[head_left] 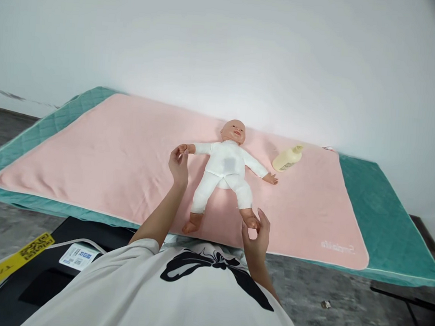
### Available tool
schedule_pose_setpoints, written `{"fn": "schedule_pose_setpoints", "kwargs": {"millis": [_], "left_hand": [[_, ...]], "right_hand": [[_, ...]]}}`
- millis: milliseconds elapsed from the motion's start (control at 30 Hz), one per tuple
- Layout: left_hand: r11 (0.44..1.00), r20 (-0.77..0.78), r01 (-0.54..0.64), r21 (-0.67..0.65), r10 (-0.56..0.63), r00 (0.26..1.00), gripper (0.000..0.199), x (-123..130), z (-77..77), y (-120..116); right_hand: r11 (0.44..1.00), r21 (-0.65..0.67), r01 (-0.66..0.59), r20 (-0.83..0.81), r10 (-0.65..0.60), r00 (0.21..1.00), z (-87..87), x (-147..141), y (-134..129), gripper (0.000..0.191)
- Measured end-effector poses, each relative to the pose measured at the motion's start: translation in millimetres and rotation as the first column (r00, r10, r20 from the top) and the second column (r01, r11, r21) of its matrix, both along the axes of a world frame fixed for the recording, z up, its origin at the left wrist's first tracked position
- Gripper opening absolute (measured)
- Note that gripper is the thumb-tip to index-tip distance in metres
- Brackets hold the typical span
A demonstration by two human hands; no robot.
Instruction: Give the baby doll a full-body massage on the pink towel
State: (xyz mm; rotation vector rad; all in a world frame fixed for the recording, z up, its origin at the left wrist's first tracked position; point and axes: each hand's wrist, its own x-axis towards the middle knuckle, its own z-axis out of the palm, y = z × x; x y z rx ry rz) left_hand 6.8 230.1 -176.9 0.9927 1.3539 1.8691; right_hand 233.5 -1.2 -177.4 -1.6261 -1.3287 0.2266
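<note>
A baby doll (pixel 225 158) in a white cloth suit lies on its back on a pink mat (pixel 128 151), head toward the wall and limbs spread. My left hand (pixel 179 167) is closed around the doll's hand on the left side. Down at the foot on the right, my right hand (pixel 257 239) curves its thumb and fingers about the toes, with a small gap showing inside the curl. The doll's other foot (pixel 192 223) rests free near the mat's front edge. To the right of the doll, a pale yellow bottle (pixel 287 158) lies tilted on the mat.
Beneath the pink mat is a green quilted pad (pixel 379 216), its back edge by a white wall (pixel 226 48). At lower left are a black case-like object (pixel 38 289), a white cable and a yellow tag (pixel 9 267). A small scrap (pixel 326 304) lies on the grey floor.
</note>
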Motion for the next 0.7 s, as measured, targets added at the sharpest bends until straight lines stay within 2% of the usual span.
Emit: {"fn": "schedule_pose_setpoints", "kwargs": {"millis": [100,167,267,333,467,700], "left_hand": [[0.994,-0.179,0.101,0.036,-0.093,0.979,0.038,11.9,9.0,-14.3],[0.987,-0.347,0.16,0.01,-0.147,0.926,0.04,18.9,11.1,-22.8],[0.971,-0.604,0.238,-0.006,-0.193,0.773,0.041,24.8,7.0,-28.3],[0.956,-0.723,0.293,0.019,-0.19,0.665,0.04,25.6,1.2,-27.1],[0.929,-0.845,0.361,0.081,-0.128,0.519,0.033,23.0,-8.5,-22.2],[0.887,-0.922,0.448,0.111,-0.076,0.38,0.031,20.9,-7.2,-24.9]], "right_hand": [[0.995,0.098,-0.012,-0.018,0.014,1.0,14.6,-1.1,9.3,0.059],[0.985,0.169,-0.033,-0.013,0.036,0.999,24.0,-0.3,19.6,0.056],[0.976,0.213,-0.053,0.005,0.054,0.999,37.1,4.3,39.3,0.047],[0.975,0.216,-0.061,-0.013,0.065,0.998,43.6,8.3,52.5,0.045],[0.979,0.18,-0.099,-0.055,0.11,0.992,48.0,12.9,73.4,0.045],[0.976,0.161,-0.149,-0.16,0.175,0.971,40.4,5.8,96.0,0.043]]}}
